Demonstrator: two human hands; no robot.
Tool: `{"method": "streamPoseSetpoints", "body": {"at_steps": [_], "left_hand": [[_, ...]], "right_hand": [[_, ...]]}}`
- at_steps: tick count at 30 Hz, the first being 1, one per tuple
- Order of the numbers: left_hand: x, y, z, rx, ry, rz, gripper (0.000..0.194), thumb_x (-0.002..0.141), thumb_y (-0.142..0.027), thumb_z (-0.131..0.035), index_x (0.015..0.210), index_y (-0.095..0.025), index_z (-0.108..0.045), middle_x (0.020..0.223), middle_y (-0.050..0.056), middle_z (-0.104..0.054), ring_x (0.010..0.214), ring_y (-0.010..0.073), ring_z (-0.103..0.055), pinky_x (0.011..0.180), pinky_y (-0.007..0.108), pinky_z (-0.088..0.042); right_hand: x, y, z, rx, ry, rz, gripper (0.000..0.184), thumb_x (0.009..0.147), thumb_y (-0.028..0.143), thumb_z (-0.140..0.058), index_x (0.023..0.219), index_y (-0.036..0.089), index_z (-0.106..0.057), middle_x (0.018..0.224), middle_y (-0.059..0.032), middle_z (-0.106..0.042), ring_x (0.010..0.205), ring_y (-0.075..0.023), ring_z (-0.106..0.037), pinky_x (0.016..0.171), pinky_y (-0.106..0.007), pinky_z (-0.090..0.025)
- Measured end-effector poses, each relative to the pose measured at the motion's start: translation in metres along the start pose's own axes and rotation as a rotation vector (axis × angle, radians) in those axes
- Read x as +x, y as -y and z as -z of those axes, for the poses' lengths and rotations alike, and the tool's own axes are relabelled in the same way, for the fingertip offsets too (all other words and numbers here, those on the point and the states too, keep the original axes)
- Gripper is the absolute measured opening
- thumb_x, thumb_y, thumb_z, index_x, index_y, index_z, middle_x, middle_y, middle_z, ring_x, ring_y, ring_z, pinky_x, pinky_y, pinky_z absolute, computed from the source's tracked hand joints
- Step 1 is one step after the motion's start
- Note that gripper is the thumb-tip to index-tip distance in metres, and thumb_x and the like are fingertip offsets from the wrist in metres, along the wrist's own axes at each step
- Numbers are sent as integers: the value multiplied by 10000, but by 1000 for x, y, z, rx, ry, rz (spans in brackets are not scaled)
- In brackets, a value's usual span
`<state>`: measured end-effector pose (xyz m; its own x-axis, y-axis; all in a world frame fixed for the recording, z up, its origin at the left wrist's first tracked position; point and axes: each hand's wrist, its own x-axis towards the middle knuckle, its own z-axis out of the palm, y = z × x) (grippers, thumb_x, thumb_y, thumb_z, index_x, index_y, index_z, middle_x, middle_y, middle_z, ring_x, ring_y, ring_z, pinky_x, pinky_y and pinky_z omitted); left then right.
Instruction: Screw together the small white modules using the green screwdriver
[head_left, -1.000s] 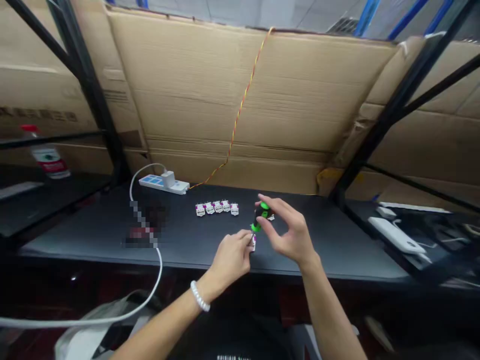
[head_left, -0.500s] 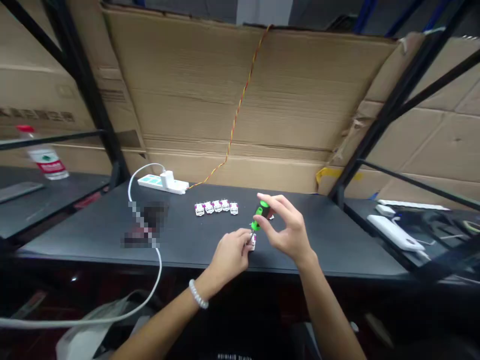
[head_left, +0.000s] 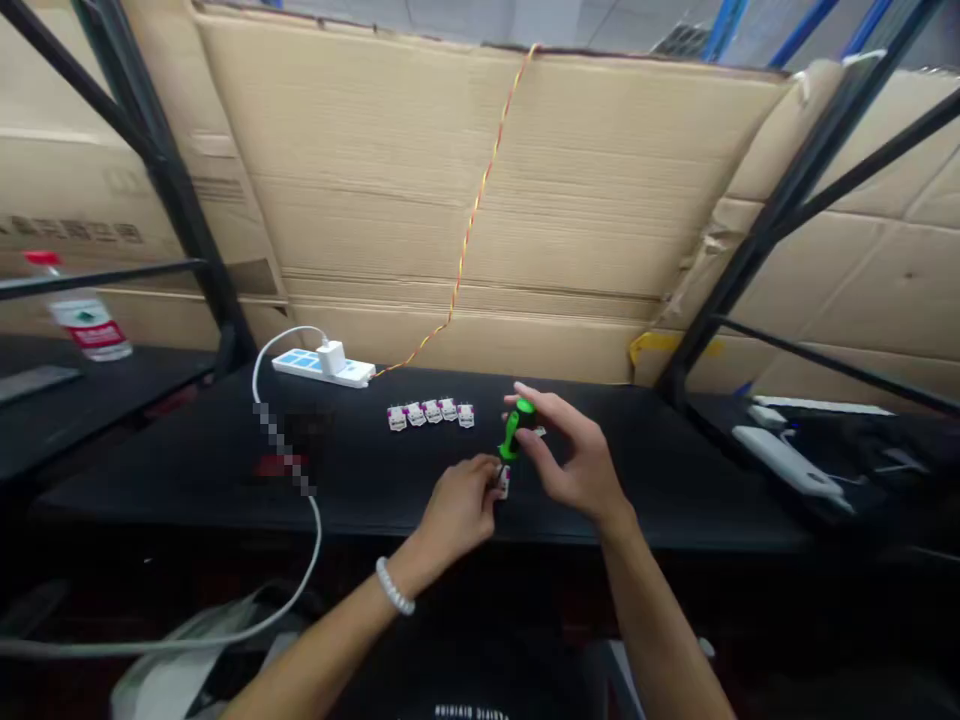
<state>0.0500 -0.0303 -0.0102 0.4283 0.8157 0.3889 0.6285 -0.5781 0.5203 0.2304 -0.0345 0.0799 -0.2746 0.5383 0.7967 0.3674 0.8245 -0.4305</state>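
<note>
pinching a white part (head_left: 505, 484) in the left hand (head_left: 459, 502) and a green screwdriver (head_left: 511, 434), tip down, in the right hand (head_left: 576, 458)

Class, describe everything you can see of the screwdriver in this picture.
The screwdriver has a thick green-and-black handle, apparently plastic or rubber, and a thin, dark shaft. It leans slightly, handle uppermost, in the fingers of the right hand. Its shaft points down beside the left hand's fingertips at a small white-and-purple piece; its tip can't be made out.

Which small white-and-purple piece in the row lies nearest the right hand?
The rightmost piece; the other four all lie left of it.
</note>
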Motion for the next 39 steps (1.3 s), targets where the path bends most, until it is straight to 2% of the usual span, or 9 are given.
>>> {"method": "streamPoseSetpoints", "body": {"at_steps": [5,9,11,16,22,25,28,34,39], "left_hand": [[0,-1,1,26,5,-6,164,924,-54,-578,887,-211,-609,1050,65,-728,958,251,-673,860,366,-514],[-1,1,-2,54,13,-13,175,932,-59,-566,981,-208,-643,1101,81,-733,1005,268,-683,898,383,-521],[-1,1,-2,61,16,-20,176,939,-64,-559,996,-207,-645,1110,82,-735,1001,268,-685,902,387,-524],[-1,-1,-1,71,14,0,166,935,-66,-553,947,-212,-631,1100,75,-732,979,258,-683,892,377,-525],[0,-2,-1,58,22,-3,185,934,-54,-543,967,-209,-637,1115,75,-736,1023,266,-694,927,385,-530],[0,-1,-1,77,29,-1,176,933,-56,-550,956,-208,-636,1123,76,-738,1005,266,-692,911,384,-530],[0,-1,-1,88,24,-4,172,939,-64,-549,964,-205,-642,1138,79,-739,1008,271,-690,902,390,-532],[0,-1,-1,77,34,-10,180,944,-69,-546,990,-207,-652,1152,82,-736,1044,267,-698,947,390,-538],[-1,0,-2,90,23,-5,180,947,-73,-541,979,-213,-649,1148,78,-733,1035,266,-692,941,394,-538]], "right_hand": [[4,-1,-5,-130,-77,42,440,946,305,-808,1374,309,-709,1040,-51,-674,792,-181,-650,689,-331,-618],[5,-2,-9,-51,10,24,477,1047,225,-611,1520,287,-589,1338,-120,-694,1118,-244,-718,959,-420,-636],[6,-3,-12,32,39,10,475,1068,197,-552,1534,286,-570,1372,-118,-702,1197,-250,-713,1011,-431,-622],[10,-4,-15,-70,-62,9,354,978,289,-755,1331,284,-733,1087,-72,-671,927,-207,-692,747,-336,-623],[11,-1,-9,77,53,-19,487,1069,218,-553,1546,308,-580,1395,-117,-689,1170,-255,-736,1014,-451,-615],[11,-1,-8,24,2,-2,423,1026,255,-689,1445,309,-674,1149,-71,-753,985,-221,-741,893,-385,-635],[11,-2,-8,-110,-77,34,353,943,322,-819,1290,288,-765,981,-44,-684,843,-199,-683,792,-359,-627],[9,-5,-7,62,39,-17,492,1070,220,-563,1556,299,-567,1392,-123,-698,1177,-253,-735,999,-432,-621],[10,-2,-6,-100,-60,28,376,956,304,-795,1329,286,-745,1037,-58,-716,872,-202,-708,810,-355,-638]]}}
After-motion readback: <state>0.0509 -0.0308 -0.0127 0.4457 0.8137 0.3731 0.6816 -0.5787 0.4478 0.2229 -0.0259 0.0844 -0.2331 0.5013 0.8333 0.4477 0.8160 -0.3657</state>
